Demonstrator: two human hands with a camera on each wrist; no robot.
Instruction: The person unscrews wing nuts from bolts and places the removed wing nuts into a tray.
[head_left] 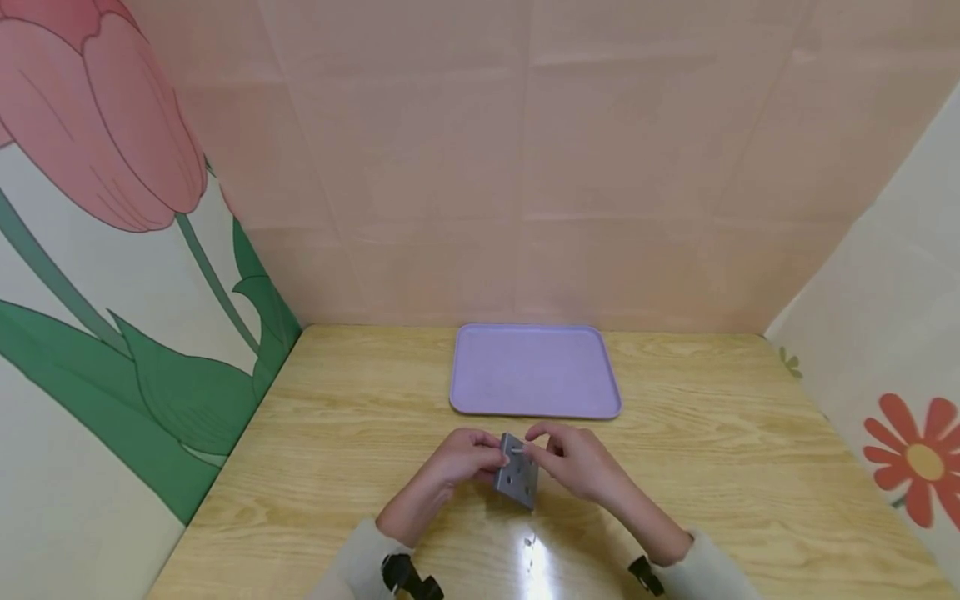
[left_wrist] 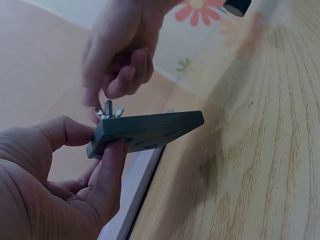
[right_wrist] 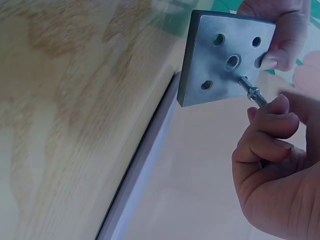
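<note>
My left hand (head_left: 471,457) grips a square grey metal plate (right_wrist: 195,60) by one corner, thumb on one side and fingers beneath. The plate is tilted, held above the table, with several holes and a threaded one in its middle. A bolt (left_wrist: 108,105) stands out from a corner hole, and a silver wing nut (left_wrist: 119,111) sits on it, close to the face in the left wrist view. My right hand (head_left: 581,460) pinches at the wing nut; its index fingertip meets one wing, and the other fingers are curled. In the right wrist view its fingertips overlap the bolt's end.
Behind the hands, a purple tray (head_left: 536,414) lies on the wooden table (head_left: 360,433). A pink cloth backdrop (head_left: 525,167) rises at the table's far edge, with flower-printed panels at left and right. Dark straps (head_left: 408,577) circle the wrists over light sleeves.
</note>
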